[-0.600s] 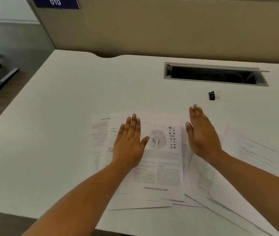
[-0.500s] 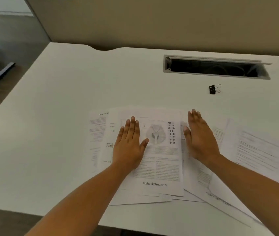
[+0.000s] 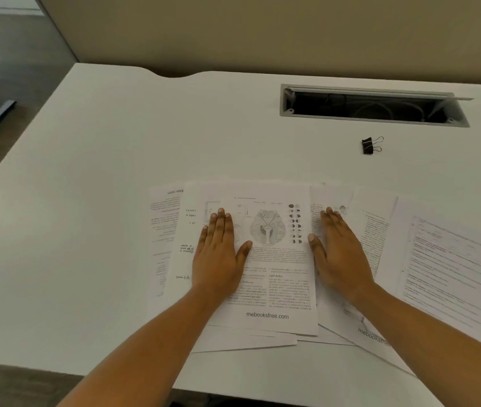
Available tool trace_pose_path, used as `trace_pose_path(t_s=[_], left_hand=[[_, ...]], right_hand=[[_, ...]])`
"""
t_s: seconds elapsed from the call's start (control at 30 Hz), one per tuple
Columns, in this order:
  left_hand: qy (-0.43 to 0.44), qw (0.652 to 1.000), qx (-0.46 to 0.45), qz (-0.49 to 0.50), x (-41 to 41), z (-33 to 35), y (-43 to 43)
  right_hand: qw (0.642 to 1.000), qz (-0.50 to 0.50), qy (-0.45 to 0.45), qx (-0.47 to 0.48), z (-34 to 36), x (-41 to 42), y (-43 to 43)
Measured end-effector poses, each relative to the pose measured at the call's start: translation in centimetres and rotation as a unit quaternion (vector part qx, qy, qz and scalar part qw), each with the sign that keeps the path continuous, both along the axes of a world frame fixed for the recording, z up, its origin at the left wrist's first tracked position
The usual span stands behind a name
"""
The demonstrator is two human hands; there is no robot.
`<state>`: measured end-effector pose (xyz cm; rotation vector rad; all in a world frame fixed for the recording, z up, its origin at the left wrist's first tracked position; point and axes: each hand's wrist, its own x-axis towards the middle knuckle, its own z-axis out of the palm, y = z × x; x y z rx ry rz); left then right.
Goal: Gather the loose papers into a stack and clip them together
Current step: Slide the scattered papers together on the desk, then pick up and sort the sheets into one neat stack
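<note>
Left hand (image 3: 217,254) and right hand (image 3: 340,254) flat on the loose papers (image 3: 280,289).
I read both hands as straight-fingered, gripping nothing; the sheets lie fanned and overlapping near the desk (image 3: 116,201) front edge. The binder clip (image 3: 370,146) sits well apart beyond them, unobstructed, near the open cable slot (image 3: 374,108).

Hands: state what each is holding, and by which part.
Nothing is gripped. Left hand lies flat on the top diagram sheet, right hand flat on the sheets beside it.
</note>
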<state>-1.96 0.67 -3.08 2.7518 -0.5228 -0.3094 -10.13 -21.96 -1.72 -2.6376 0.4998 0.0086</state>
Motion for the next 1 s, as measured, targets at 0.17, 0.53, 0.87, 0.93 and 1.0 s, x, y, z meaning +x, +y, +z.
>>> trace_pose_path(t_s=[0.17,0.53,0.87,0.93,1.0], left_hand=[[0.023,0.983,-0.160,0.083,-3.1,2.8,1.0],[0.178,0.869,-0.320,0.334,-6.1,4.4,1.9],[0.250,0.834,-0.344,0.351,-4.5,6.5,3.1],[0.290,0.817,-0.365,0.339,-4.1,7.1,2.9],[0.331,0.808,-0.377,0.310,-3.8,7.5,2.3]], right_hand=[[0.980,-0.127,-0.051,0.146,3.2,-1.5,2.2],[0.954,-0.195,0.061,0.217,3.7,-1.6,3.7],[0.851,-0.237,-0.007,0.469,4.6,-3.0,3.0],[0.839,-0.239,-0.012,0.489,5.2,-3.6,2.6],[0.831,-0.240,-0.018,0.501,5.7,-4.1,2.3]])
